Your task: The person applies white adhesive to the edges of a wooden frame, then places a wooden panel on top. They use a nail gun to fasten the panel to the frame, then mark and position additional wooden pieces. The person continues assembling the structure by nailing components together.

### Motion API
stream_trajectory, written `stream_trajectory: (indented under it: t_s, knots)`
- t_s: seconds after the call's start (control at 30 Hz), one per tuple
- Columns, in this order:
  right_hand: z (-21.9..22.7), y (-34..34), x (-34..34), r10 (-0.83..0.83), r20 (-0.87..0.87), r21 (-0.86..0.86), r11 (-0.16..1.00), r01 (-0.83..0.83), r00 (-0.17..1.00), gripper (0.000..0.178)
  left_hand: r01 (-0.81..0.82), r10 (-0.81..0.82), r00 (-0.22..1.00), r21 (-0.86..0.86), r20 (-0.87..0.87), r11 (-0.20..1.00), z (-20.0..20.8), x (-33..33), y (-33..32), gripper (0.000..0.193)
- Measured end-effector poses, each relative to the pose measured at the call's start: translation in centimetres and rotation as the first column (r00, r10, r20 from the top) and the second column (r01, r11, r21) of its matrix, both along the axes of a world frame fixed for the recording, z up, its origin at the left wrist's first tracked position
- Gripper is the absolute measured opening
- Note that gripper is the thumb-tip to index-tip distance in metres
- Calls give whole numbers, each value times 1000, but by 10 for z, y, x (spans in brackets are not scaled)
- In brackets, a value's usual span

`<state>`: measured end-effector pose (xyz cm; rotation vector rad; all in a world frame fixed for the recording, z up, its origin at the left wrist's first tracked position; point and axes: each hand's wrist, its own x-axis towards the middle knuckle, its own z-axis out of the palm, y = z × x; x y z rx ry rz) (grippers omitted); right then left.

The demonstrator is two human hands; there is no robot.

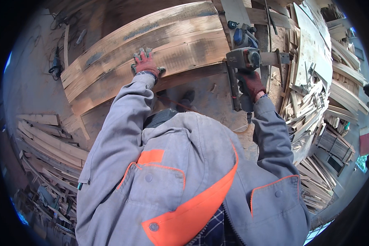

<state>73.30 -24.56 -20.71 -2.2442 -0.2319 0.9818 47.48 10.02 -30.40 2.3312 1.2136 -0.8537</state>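
Observation:
My left hand [146,64], in a red work glove with greyish fingertips, lies with fingers spread on wide wooden boards [188,48]. The boards sit side by side, with dark stains on their faces. My right hand [253,83], gloved the same way, is wrapped round the grip of a nail gun [241,60]. The nail gun is held at the boards' right end; whether its nose touches wood is hidden. A thin air hose [247,128] runs from the bottom of its handle.
A blue power tool [244,37] rests beyond the nail gun. Scrap wood strips [305,104] and pale sheets [313,45] pile up at right. More timber [53,141] is stacked at left. A black cable [55,67] lies on the floor at far left.

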Motion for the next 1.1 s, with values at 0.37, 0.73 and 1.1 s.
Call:
stream_trajectory:
  t_s: [0.37, 0.73, 1.1]
  knots:
    - [-7, -17, 3, 7, 27, -5, 1000, -7, 1000, 26, 59, -55, 997, 76, -56, 995, 5, 5, -1, 121]
    - [-4, -13, 3, 205, 198, -86, 978, -191, 959, 35, 74, -71, 997, 116, -32, 990, 14, 5, -5, 122]
    - [-16, 1, -56, 269, 249, 78, 952, -297, 930, 34, 40, -40, 999, 81, -8, 996, 15, 4, -6, 123]
